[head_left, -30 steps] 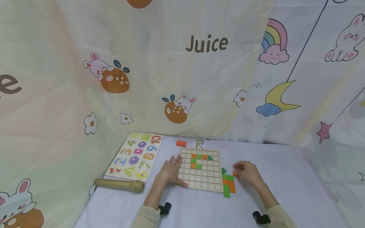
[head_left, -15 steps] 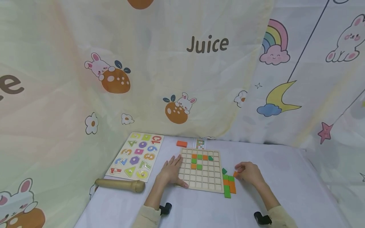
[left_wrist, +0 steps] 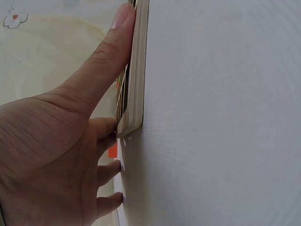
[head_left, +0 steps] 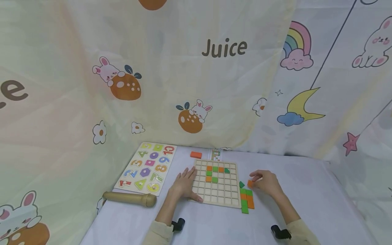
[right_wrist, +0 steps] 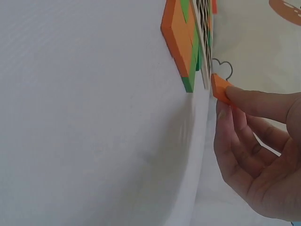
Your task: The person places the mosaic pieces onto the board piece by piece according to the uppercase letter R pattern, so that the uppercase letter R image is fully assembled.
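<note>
A wooden grid board [head_left: 226, 194] lies on the white table, with several orange and green tiles set in its upper squares. My left hand [head_left: 183, 186] rests on the board's left side, thumb on the near corner, fingers spread. In the left wrist view the thumb [left_wrist: 101, 63] lies along the board's edge. My right hand [head_left: 265, 183] pinches an orange tile [right_wrist: 220, 89] between thumb and fingers, raised off the table to the right of the board. Below it sits a cluster of orange and green tiles [head_left: 247, 199], with a dark green piece [head_left: 242, 184] just above.
A number puzzle board [head_left: 145, 168] lies at the left, with a gold microphone-shaped stick [head_left: 130, 198] in front of it. Behind the grid board are an orange block [head_left: 196, 154] and a small pattern card [head_left: 215, 155]. A printed cloth [head_left: 190, 75] hangs at the back.
My right hand has lifted the orange tile slightly and shifted it a little toward the board. The left hand stays in place on the board.
</note>
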{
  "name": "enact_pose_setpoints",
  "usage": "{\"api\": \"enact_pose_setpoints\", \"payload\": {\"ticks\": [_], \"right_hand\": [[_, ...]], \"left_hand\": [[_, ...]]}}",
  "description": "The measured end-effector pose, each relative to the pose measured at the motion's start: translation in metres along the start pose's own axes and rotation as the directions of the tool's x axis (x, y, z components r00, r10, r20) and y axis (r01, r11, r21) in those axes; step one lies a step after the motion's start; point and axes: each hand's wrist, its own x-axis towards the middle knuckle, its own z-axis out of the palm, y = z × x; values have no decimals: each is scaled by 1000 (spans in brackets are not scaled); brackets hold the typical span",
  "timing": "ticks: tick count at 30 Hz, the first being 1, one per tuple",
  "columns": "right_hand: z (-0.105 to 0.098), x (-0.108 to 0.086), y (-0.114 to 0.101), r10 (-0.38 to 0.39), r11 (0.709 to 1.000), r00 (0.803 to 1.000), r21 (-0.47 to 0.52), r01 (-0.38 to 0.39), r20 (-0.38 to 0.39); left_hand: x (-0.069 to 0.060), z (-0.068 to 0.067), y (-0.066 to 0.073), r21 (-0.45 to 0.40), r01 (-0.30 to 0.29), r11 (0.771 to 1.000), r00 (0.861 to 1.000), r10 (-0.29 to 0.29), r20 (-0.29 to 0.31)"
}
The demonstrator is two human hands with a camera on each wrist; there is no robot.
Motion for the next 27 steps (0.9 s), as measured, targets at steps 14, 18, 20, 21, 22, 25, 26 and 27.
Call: {"api": "enact_pose_setpoints", "payload": {"ticks": [14, 18, 20, 21, 22, 25, 26, 27], "right_hand": [[9, 8, -21, -21, 998, 999, 66, 19, 33], [14, 10, -26, -29, 998, 999, 55, 27, 33], [17, 11, -29, -28, 998, 999, 54, 26, 33], [18, 12, -31, -29, 998, 999, 56, 27, 32], [19, 12, -32, -35, 998, 999, 57, 33, 32], [23, 13, -36, -41, 997, 999, 71, 39, 31], [25, 14, -37, -44, 996, 998, 74, 41, 33], [26, 15, -38, -47, 996, 998, 75, 44, 34]], "left_hand": [[2, 2, 0, 4, 3, 1000, 1000, -3, -4], [1, 2, 0, 7, 5, 1000, 1000, -5, -4], [2, 2, -1, 5, 6, 1000, 1000, -6, -4], [1, 2, 0, 4, 7, 1000, 1000, -7, -4], [1, 2, 0, 3, 8, 1000, 1000, -8, -3], [1, 2, 0, -5, 8, 1000, 1000, -8, -3], [2, 5, -2, -8, -3, 1000, 1000, 2, -17], [2, 5, -2, -8, -3, 1000, 1000, 3, -16]]}}
